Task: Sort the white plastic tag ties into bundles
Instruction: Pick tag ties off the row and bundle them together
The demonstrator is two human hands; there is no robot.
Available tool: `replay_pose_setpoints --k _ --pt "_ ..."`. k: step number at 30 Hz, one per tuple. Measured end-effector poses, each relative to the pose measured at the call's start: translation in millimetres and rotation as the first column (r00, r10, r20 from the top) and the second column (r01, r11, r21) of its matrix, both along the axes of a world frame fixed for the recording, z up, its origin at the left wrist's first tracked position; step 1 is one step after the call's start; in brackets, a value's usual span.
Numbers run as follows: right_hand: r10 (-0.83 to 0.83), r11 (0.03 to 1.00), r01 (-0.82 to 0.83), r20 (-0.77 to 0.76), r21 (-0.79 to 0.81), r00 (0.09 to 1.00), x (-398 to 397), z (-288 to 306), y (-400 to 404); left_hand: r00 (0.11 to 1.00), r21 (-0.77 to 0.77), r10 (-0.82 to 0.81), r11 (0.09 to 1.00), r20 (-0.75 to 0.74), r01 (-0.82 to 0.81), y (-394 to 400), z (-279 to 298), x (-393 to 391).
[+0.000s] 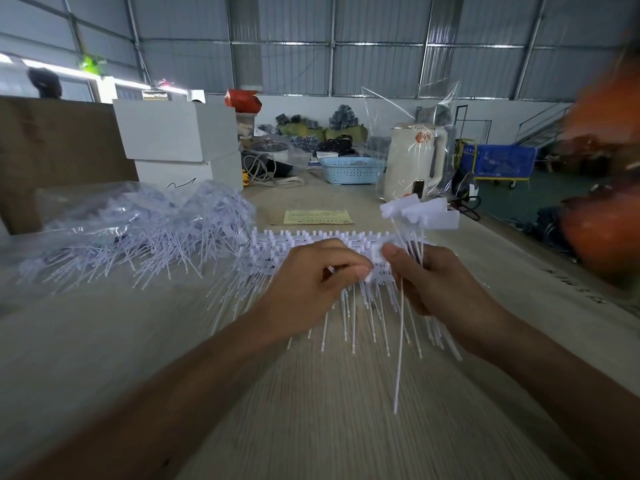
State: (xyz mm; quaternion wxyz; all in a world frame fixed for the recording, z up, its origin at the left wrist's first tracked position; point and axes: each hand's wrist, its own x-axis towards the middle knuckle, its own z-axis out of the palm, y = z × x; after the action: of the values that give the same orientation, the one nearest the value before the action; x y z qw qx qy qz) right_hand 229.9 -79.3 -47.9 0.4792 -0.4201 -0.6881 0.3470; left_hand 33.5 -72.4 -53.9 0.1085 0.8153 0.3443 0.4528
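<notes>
While the right hand [440, 278] grips a small bundle [420, 211] of white tag ties upright, the left hand [311, 282] pinches one tie from the row [311, 242] on the table [104, 341]. Best to lift it straight, avoiding tangles.

Orange shape [602, 174] at right edge: blurred, cut off, unidentifiable. Both forearms cut by bottom edge. Left hand [308, 289] covers part of tie row [311, 244]. Yellow slip [317, 217]: print illegible.

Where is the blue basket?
The light blue perforated plastic basket sits at the table's far end, right of centre, just left of the cream plastic jug.
</notes>
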Motion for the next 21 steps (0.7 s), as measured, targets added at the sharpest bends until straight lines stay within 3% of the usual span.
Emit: replay_pose_setpoints --k 2,5,11,15,21 --pt "-0.004 0.993 -0.003 -0.056 -0.121 0.998 1.7 0.6 -0.6 0.999 -0.048 -0.003 0.999 0.039 0.005 -1.2 -1.5 2.0" --pt "0.021 0.987 -0.031 -0.062 -0.156 0.998 1.0 0.7 -3.2 0.99 -0.12 -0.002 0.993 0.141 0.02 -1.5 -2.0 2.5" --pt "0.106 0.941 -0.21 -0.358 -0.266 0.928 -20.8 -7.5 -12.0 0.944 -0.159 0.045 0.987 0.327 0.008 -2.4 -2.0 6.1" --pt "0.171 0.947 -0.26 -0.388 -0.189 0.905 -30.3 -7.8 -17.8 0.904 -0.137 0.07 0.99 0.421 -0.013 -3.3 -2.2 9.6" --pt "0.199 0.942 -0.272 -0.33 -0.195 0.923 -26.2 -5.9 -19.0 0.9 -0.102 0.07 0.994 0.43 -0.029 -4.8 0.7 8.7"
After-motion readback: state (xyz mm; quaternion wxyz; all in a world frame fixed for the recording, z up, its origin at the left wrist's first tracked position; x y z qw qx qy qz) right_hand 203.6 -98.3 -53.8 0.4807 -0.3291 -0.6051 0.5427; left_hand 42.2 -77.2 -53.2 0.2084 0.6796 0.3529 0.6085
